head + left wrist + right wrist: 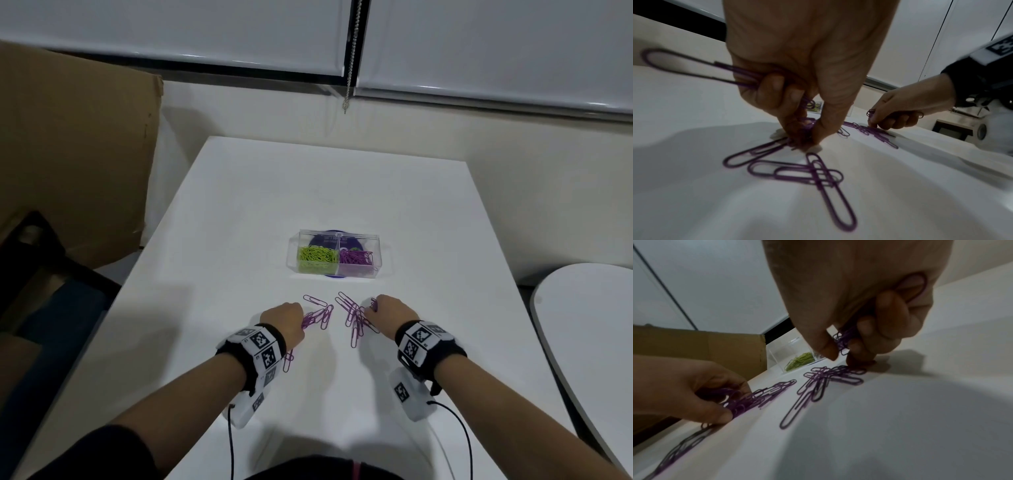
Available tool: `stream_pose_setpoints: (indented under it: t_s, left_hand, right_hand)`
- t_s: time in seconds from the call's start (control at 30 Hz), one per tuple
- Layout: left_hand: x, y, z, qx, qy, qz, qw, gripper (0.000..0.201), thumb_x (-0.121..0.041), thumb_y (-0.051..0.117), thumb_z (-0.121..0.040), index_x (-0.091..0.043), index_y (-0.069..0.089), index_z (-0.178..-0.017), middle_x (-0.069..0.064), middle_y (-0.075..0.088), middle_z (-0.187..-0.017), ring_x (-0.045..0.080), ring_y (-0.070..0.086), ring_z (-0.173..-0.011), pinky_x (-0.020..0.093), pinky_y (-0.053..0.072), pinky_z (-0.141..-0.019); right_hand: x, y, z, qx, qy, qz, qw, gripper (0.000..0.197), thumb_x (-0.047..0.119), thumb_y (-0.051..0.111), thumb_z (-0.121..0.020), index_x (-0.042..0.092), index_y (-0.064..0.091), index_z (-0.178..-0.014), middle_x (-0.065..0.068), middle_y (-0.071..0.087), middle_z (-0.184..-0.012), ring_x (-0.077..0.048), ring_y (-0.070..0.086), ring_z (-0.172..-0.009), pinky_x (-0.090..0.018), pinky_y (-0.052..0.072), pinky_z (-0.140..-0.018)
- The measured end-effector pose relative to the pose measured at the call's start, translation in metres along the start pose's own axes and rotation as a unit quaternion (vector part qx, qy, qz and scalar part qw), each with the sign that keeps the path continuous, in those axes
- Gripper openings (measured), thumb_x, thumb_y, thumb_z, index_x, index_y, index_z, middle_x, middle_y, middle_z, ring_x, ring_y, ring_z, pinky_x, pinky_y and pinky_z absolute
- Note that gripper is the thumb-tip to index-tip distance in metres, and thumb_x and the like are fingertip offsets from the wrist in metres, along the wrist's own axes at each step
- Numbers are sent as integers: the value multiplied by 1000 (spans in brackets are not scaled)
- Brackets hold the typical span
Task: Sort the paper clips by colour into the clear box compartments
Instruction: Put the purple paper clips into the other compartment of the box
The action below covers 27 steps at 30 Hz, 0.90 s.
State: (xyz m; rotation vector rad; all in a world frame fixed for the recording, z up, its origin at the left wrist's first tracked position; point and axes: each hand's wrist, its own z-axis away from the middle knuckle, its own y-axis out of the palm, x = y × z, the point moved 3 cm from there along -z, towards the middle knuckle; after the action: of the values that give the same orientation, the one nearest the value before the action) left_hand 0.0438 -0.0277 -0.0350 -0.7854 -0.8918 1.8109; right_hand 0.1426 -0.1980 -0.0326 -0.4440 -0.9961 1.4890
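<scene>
Purple wire paper clips [354, 317] lie loose on the white table [428, 240] in the lower centre of the head view, in two small heaps between the wrists; one more clip [288, 360] sits beside the left wristband. Left hand [286, 317]: knuckles up, fingertips [797, 139] down on the table, pinching a bundle of purple clips, with others tucked under the curled fingers and one long clip sticking out to the left of the wrist view. Right hand [390, 310]: same arched pose, thumb and forefinger nipping clips at the heap's edge, remaining fingers curled round a bunch held against the palm [844, 337]. Both forearms enter from the bottom of the frame, each with a black band bearing white marker tiles. Farther up, mid-frame: clear plastic two-compartment box [337, 234], green clips [317, 255] in its left cell, purple clips [356, 257] in its right. Upper left: brown cardboard sheet [75, 144].
</scene>
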Motion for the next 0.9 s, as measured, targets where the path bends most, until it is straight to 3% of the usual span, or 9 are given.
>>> stream_pose_setpoints:
  t_s: [0.1,0.17,0.2,0.33,0.4,0.53,0.73,0.83,0.9]
  left_hand:
    - [-1,0,1,-1,6,-8,1000,27,-13,43,-90,-4,49,-115,13,58,-119,31,58,-108,33,45,-85]
    - [-2,1,0,-4,7,-12,1000,28,-14,42,-91,-3,48,-115,14,55,-121,31,57,-109,34,45,-87]
    - [-2,2,0,-6,7,-15,1000,28,-14,41,-91,-3,46,-117,14,53,-122,31,56,-111,34,44,-89]
    - [-3,6,-2,-17,8,-48,999,30,-16,36,-95,-3,44,-121,14,51,-126,30,54,-116,36,43,-94]
    - [-2,6,-5,-8,10,-48,999,30,-14,35,-95,-3,44,-121,14,51,-125,31,54,-116,37,43,-95]
    - [6,-3,-13,2,22,-31,999,29,-13,32,-94,-4,47,-118,15,55,-123,31,56,-111,37,44,-91]
    - [23,-33,-19,-52,76,-24,996,29,-19,31,-98,-2,48,-113,16,57,-116,30,50,-108,35,40,-85]
    - [29,-47,-22,-67,83,-31,994,28,-20,31,-98,-2,48,-112,16,56,-116,31,47,-109,38,40,-89]
    - [30,-56,-25,-60,86,-14,994,29,-20,31,-99,-2,48,-112,17,56,-115,32,50,-106,36,40,-85]
  right_hand:
    - [4,2,3,19,-15,11,1000,26,42,56,-87,17,53,-87,-3,58,-94,-26,59,-95,-28,40,-75]
    - [4,3,0,27,-24,11,999,22,35,56,-89,22,49,-72,-1,58,-86,-26,61,-98,-27,40,-74]
    - [5,4,0,29,-24,12,999,30,30,54,-91,25,41,-64,2,54,-76,-25,59,-93,-26,38,-73]
    - [6,1,2,29,-35,18,999,38,23,47,-95,24,32,-60,10,39,-64,-17,46,-83,-25,34,-72]
    - [4,1,2,26,-40,23,999,32,22,41,-95,19,36,-64,4,47,-68,-20,47,-81,-26,34,-71]
    - [0,-5,-1,16,-67,30,997,14,23,38,-96,14,40,-84,-13,62,-100,-25,53,-84,-28,35,-71]
    - [25,-69,-7,-69,-159,-11,985,21,21,36,-99,6,49,-102,-14,66,-99,-20,55,-77,-28,42,-69]
    - [45,-97,-25,-130,-170,16,977,25,22,36,-99,3,49,-110,-17,66,-99,-28,59,-81,-34,45,-71]
    - [57,-103,-39,-137,-158,53,976,27,22,36,-98,4,48,-115,-17,65,-102,-32,61,-88,-35,47,-73]
